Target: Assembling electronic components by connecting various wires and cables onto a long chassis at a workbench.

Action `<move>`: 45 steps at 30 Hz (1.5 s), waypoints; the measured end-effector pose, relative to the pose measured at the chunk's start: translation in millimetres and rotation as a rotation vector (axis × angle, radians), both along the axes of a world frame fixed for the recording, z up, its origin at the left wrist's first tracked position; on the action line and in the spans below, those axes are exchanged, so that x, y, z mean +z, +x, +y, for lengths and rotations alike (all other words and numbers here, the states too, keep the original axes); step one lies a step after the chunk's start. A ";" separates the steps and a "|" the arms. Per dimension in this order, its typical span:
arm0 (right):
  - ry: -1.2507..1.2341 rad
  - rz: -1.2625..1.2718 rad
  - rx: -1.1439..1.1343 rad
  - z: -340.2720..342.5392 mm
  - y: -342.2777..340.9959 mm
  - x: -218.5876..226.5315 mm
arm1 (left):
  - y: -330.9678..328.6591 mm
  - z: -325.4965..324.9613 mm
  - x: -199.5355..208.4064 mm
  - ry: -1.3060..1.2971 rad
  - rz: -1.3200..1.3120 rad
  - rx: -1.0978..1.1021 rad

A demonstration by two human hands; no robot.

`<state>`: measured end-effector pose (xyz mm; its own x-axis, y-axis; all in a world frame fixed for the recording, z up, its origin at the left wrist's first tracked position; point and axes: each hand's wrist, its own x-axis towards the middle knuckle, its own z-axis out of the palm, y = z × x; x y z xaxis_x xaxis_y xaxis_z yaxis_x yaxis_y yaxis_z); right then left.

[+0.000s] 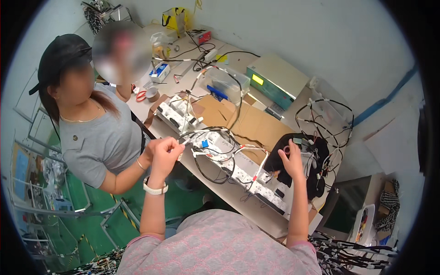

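Partway along, it seems: the harness (211,131) lies in loops over the white board (238,175) on the bench (229,190), some branches along it, others loose. A person's left hand (167,152) pinches its pale end; the right hand (292,160) spreads around a small ring (287,150), grip unclear. A co-worker's hand (149,152) crowds the left; black cloth (275,162) lies rightward.

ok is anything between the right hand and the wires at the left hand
In this view, white-wrapped cables and a blue part lie between the right hand and the wires at the left hand; whether they'd block it isn't clear.
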<state>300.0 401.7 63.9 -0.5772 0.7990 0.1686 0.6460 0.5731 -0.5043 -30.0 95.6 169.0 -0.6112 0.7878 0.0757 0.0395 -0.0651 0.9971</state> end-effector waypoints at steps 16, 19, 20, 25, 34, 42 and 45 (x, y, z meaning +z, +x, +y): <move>-0.596 0.747 0.241 -117.7 -24.6 161.5 | 8.1 37.3 -39.1 0.231 -0.098 0.131; -0.436 0.397 0.029 -113.3 -24.2 151.5 | -1.5 25.5 -29.1 0.344 0.016 0.322; -0.422 0.246 -0.080 -102.5 -17.4 119.9 | -1.6 19.1 -34.4 0.334 -0.013 0.323; -0.422 -0.132 0.018 -102.8 -32.2 34.8 | 20.8 3.9 -41.2 0.305 0.053 0.549; -0.258 0.399 0.054 -141.8 -63.4 181.8 | -20.9 -37.9 -43.9 0.387 0.260 0.843; -0.477 -0.381 0.812 -228.7 -104.5 107.1 | -46.3 -154.4 -121.6 -0.877 1.054 -0.048; -0.304 -0.425 0.626 -235.8 -96.4 67.3 | -41.0 -163.7 -73.6 -1.103 0.830 -0.103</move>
<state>203.6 166.0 131.2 -0.8979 0.2824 -0.3375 0.4222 0.7692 -0.4796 -71.0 -68.2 95.4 -0.6303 0.7160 -0.3002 0.6839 0.6951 0.2218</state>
